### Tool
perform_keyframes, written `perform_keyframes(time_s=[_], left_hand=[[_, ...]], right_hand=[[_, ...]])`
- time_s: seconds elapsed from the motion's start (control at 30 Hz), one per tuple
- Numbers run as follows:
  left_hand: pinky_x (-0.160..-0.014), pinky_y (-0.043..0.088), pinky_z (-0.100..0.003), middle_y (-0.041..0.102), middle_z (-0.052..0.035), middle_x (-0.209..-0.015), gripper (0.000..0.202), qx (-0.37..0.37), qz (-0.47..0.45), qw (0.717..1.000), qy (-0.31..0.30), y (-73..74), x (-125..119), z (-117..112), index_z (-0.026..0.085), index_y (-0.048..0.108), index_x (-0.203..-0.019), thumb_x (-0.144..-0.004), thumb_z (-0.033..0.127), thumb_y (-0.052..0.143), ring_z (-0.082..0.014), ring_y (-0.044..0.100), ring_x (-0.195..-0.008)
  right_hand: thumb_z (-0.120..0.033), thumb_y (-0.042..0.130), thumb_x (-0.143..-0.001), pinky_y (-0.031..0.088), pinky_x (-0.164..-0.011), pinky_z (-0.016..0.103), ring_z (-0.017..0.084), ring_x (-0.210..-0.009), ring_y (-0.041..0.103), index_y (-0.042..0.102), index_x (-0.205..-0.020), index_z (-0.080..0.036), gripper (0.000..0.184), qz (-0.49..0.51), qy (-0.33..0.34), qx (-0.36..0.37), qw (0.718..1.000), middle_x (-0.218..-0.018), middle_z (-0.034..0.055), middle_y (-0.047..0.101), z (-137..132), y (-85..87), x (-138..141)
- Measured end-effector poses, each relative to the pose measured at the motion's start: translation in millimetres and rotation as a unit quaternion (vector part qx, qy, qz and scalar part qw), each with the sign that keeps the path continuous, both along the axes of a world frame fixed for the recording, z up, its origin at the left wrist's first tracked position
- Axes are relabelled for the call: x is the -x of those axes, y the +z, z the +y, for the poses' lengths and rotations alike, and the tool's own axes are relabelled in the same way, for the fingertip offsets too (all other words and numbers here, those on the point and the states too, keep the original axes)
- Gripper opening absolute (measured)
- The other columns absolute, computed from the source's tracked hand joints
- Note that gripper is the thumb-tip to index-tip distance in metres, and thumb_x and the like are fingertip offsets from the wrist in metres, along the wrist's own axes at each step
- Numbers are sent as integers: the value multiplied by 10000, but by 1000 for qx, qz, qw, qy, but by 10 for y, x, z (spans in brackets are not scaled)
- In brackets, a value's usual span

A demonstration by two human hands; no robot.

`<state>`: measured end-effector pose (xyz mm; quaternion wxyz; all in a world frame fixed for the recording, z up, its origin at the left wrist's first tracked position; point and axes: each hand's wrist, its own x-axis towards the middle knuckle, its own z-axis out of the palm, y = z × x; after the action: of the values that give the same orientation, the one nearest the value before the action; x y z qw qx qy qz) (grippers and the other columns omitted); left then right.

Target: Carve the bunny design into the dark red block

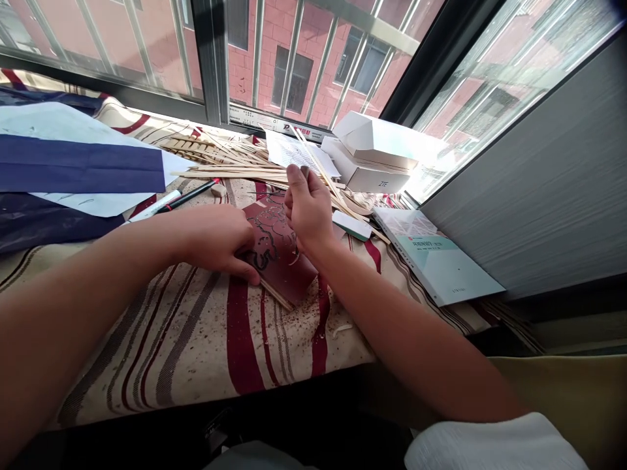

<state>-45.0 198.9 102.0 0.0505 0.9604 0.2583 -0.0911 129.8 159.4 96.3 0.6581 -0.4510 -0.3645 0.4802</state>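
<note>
A reddish-brown carving board (294, 269) with dark lines and pale cuts lies on the striped cloth, its near edge showing light layers. My left hand (223, 238) grips its left side, with the thumb along the near edge and the other fingers curled out of sight. Over the board's right part, my right hand (311, 207) is closed in a fist around a slim carving tool. Only a dark end of that tool (305, 171) shows above the thumb; its working tip is hidden. Crumbs and shavings are scattered on the cloth in front of the board.
Behind the board lie many thin wooden strips (230, 156) and a sheet of paper (294, 151). An open white box (372, 163) stands by the window. To the right are a book (441, 258) and a white-and-green block (351, 225); pens (189, 196) and dark blue sheets (78, 163) lie left.
</note>
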Motion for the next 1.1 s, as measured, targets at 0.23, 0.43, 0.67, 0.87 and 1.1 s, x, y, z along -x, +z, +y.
perform_keyframes(time_s=[0.23, 0.43, 0.67, 0.87, 1.1], left_hand=[[-597, 242, -406, 555, -8, -527, 689, -18, -26, 999, -21, -45, 28, 3, 246, 603, -578, -957, 754, 872, -148, 313, -509], [-551, 251, -398, 551, -17, -504, 704, -6, -45, 999, -22, -89, 31, 50, 265, 555, -544, -904, 762, 901, -161, 344, -454], [-570, 280, -396, 609, -25, -535, 631, 14, -28, 999, 14, -28, 25, 17, 276, 605, -565, -888, 722, 914, -199, 456, -484], [-551, 274, -382, 636, -20, -551, 617, 12, -40, 999, -18, -71, 70, 53, 265, 630, -605, -936, 705, 908, -183, 477, -493], [-546, 268, -395, 658, -34, -563, 674, -1, -30, 999, -22, -68, 68, 69, 266, 622, -593, -930, 783, 893, -179, 479, -486]], right_hand=[[-637, 706, -1184, 147, -416, 200, 81, -488, 144, 396, -784, -285, 616, 22, 140, 2, 990, -594, -126, 260, 15, -24, -225], [-734, 739, -1138, 148, -391, 179, 78, -471, 124, 331, -785, -284, 703, 72, 53, 43, 995, -566, -150, 229, 105, -116, -203], [-680, 725, -1167, 165, -397, 187, 76, -453, 176, 341, -784, -284, 671, 78, 19, 15, 997, -568, -137, 262, -114, 43, -134], [-663, 836, -1094, 167, -388, 208, 83, -453, 207, 376, -796, -296, 659, 36, 7, -10, 999, -595, -134, 272, -89, 102, -299], [-649, 851, -1090, 190, -396, 200, 71, -459, 233, 392, -831, -293, 636, 22, 21, -5, 1000, -613, -134, 315, -53, 24, -198]])
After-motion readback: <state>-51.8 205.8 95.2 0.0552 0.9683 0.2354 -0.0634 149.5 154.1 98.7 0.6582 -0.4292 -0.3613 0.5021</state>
